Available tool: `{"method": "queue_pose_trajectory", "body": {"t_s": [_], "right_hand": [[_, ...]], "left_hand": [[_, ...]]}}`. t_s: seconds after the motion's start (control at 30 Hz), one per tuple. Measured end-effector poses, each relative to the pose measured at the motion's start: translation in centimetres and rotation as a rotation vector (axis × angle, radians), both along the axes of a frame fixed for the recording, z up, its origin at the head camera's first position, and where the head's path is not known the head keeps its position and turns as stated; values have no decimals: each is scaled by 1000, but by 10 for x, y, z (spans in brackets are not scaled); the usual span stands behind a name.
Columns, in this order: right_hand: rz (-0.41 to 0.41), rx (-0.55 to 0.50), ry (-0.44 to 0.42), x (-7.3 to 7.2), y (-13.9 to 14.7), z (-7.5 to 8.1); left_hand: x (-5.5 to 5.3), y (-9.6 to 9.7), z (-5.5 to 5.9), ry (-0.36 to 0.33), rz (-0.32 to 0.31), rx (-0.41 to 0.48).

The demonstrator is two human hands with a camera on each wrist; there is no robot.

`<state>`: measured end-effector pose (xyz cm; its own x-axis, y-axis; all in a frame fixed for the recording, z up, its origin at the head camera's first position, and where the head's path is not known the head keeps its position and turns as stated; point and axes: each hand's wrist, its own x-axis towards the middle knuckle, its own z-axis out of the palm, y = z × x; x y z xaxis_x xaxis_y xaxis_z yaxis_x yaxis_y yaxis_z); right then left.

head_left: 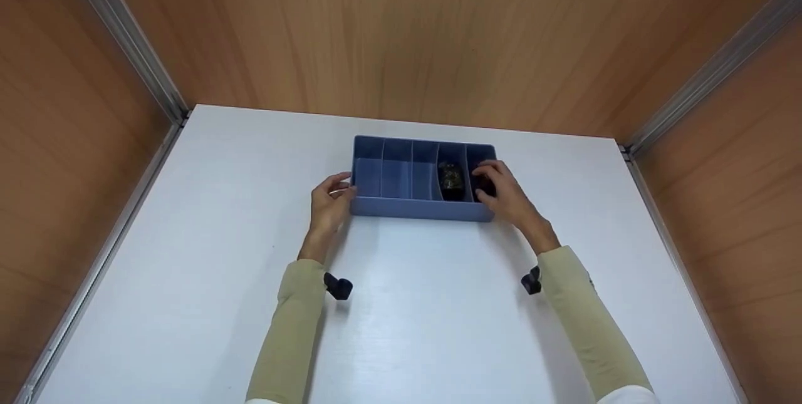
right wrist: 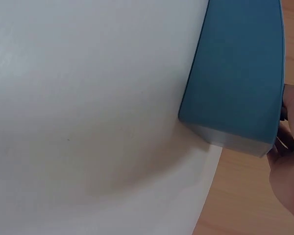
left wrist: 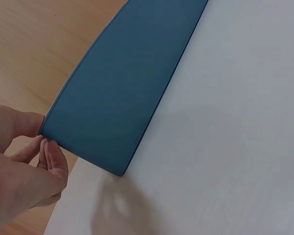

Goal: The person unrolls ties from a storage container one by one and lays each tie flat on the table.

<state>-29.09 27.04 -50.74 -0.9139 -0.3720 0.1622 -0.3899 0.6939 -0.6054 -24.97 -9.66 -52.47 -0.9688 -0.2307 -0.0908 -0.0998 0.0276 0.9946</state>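
Observation:
A blue tray [head_left: 421, 208] with several compartments side by side lies toward the back of the white table. My left hand [head_left: 330, 207] is at its left end; in the left wrist view thumb and fingertips pinch the tray's rim at the corner. Into the far-right compartment reaches my right hand [head_left: 509, 197], thumb and fingers bent around a dark object [head_left: 485, 186], mostly covered by the hand. One compartment to the left holds a black, shiny item [head_left: 452, 182] with yellowish flecks. In the right wrist view the tray's wall [right wrist: 235, 68] hides most of the fingers.
Wood-grain panels [head_left: 388, 34] stand behind and at both sides of the white table [head_left: 426, 304], with metal rails [head_left: 135, 34] at the corners. Both forearms wear light green sleeves, and a small black device [head_left: 339, 287] sits at each wrist.

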Motion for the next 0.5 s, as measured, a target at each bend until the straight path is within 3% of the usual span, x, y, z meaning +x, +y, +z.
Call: {"method": "queue_pose_trajectory", "body": {"t_s": [0.5], "right_hand": [[55,119,-118,-7,5,10]], "left_hand": [[1,1,-1,-14,-42,7]]}}
